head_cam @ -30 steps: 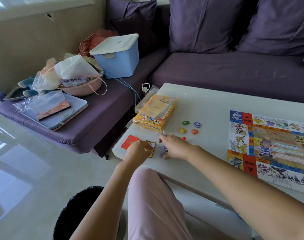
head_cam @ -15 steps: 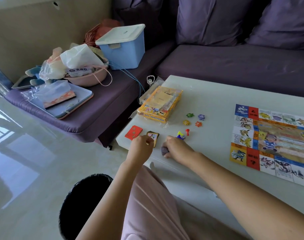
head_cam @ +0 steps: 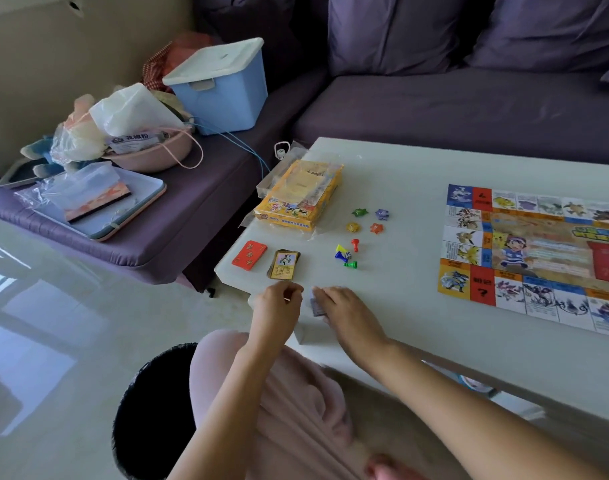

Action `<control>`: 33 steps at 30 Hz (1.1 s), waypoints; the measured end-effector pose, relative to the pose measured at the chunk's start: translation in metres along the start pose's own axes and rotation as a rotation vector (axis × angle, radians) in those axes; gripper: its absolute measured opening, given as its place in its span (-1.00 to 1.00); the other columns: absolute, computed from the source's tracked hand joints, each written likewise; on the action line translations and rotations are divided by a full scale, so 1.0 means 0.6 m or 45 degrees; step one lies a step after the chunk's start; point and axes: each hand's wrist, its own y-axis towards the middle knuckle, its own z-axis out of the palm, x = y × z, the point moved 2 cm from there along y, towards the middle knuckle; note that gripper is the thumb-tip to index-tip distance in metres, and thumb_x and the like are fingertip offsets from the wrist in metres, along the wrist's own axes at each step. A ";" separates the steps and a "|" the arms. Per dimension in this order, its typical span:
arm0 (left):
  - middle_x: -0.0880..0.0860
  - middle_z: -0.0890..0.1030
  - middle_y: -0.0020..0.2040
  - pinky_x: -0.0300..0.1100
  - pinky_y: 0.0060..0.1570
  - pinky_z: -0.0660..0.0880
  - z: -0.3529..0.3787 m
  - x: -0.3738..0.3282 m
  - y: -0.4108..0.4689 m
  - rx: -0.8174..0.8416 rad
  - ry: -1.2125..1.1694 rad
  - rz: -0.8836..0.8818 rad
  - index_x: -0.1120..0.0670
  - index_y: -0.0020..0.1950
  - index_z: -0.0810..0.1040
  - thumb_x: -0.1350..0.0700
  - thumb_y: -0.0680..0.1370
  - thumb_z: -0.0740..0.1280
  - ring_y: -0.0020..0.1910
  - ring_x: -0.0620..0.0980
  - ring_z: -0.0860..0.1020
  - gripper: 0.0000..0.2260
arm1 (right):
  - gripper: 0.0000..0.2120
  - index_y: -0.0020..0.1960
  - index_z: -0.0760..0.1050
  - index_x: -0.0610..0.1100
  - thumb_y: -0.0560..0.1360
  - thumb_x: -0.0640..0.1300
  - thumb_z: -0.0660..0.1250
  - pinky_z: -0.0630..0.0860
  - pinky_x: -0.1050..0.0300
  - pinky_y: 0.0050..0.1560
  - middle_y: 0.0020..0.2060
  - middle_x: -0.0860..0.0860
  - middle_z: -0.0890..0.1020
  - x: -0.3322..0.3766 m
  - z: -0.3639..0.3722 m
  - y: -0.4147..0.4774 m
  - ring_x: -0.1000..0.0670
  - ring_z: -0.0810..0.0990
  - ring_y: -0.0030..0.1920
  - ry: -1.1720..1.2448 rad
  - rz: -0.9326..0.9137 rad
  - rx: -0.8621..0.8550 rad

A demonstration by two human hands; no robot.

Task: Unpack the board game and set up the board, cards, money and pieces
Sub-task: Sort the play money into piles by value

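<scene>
The colourful printed board (head_cam: pixel 538 258) lies unfolded, right of the yellow cardboard game box (head_cam: pixel 297 195). In front of the box sit a red card stack (head_cam: pixel 249 255), an illustrated card deck (head_cam: pixel 284 264), star tokens (head_cam: pixel 368 220) and plastic pawns (head_cam: pixel 346 254). Nearer still, the right hand (head_cam: pixel 348 313) grips a small purplish paper stack (head_cam: pixel 316 303), likely the money still to be laid out. The left hand (head_cam: pixel 278 306) is curled, and whether it holds anything cannot be told.

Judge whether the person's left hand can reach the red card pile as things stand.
Probably yes. The left hand hovers at the table edge just short of the red card pile; only the picture-card pile lies beside the path, not across it.

Left hand (head_cam: pixel 277 306) off gold cards (head_cam: pixel 284 264), right hand (head_cam: pixel 346 308) pulled back gripping purple stack (head_cam: pixel 316 303)
</scene>
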 end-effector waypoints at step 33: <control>0.03 0.12 0.55 -0.31 0.40 -0.20 0.144 -0.099 0.114 0.359 0.713 1.050 0.12 0.54 0.14 -0.07 0.65 0.07 0.54 -0.03 0.00 -0.50 | -0.85 0.12 0.49 -0.22 0.57 -0.23 0.26 0.33 0.52 -0.28 -0.23 0.09 0.57 -0.131 -0.057 -0.038 0.10 0.54 -0.27 0.670 0.648 -0.763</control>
